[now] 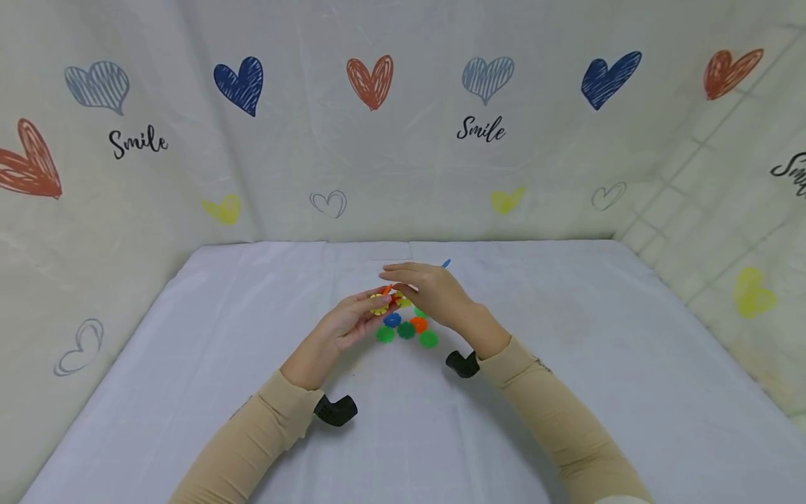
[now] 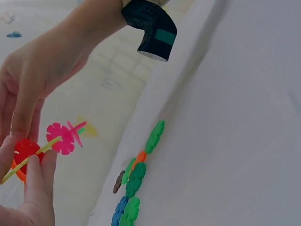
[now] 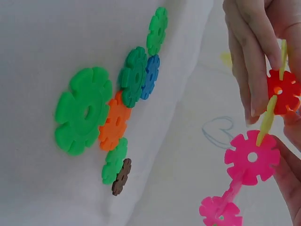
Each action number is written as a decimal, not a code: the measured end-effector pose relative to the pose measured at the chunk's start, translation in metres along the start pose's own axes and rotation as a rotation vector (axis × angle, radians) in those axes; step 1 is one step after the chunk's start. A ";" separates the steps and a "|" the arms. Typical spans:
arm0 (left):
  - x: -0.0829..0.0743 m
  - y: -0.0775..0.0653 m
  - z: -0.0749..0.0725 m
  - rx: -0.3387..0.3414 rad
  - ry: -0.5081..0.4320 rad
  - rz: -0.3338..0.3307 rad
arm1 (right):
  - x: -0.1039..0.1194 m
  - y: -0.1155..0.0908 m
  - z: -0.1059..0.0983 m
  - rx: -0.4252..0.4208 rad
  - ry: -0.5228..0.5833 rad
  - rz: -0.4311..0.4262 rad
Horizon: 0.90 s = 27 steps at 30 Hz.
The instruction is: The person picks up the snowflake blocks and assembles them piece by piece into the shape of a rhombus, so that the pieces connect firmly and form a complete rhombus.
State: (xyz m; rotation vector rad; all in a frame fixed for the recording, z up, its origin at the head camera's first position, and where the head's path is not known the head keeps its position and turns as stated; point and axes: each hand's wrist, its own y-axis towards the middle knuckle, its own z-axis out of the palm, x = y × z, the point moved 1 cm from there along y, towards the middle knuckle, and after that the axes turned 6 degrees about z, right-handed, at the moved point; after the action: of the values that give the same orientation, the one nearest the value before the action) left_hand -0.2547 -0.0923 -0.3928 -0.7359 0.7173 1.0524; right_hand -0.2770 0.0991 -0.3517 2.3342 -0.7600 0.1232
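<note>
A chain of flower-shaped plastic linking discs is between the two hands. My left hand (image 1: pixel 343 323) grips it around a yellow disc (image 1: pixel 378 305) and a red disc (image 3: pixel 283 92). My right hand (image 1: pixel 437 290) arches over from the other side, its fingertips pinching an orange disc (image 1: pixel 387 288) against the red one. In the right wrist view a pink disc (image 3: pixel 252 157) hangs off the yellow piece, with more pink discs (image 3: pixel 220 213) beyond. Fingers partly hide the join.
Several loose discs lie on the white cloth below the hands: light green (image 3: pixel 83 111), orange (image 3: pixel 115 121), dark green (image 3: pixel 134 76), blue (image 3: pixel 150 77) and brown (image 3: pixel 122 177). A cloth wall (image 1: pixel 415 161) with printed hearts stands behind the table. Black wrist cameras (image 1: pixel 336 411) project beneath both sleeves.
</note>
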 end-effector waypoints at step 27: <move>-0.002 0.007 -0.013 -0.247 -0.195 0.059 | -0.044 -0.047 -0.008 0.695 0.317 0.800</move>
State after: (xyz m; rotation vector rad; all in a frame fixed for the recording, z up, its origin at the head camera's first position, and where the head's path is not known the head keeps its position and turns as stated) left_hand -0.2639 -0.1018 -0.4002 -0.8135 0.4482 1.2617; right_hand -0.2864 0.1546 -0.3850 2.3455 -1.6230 1.2388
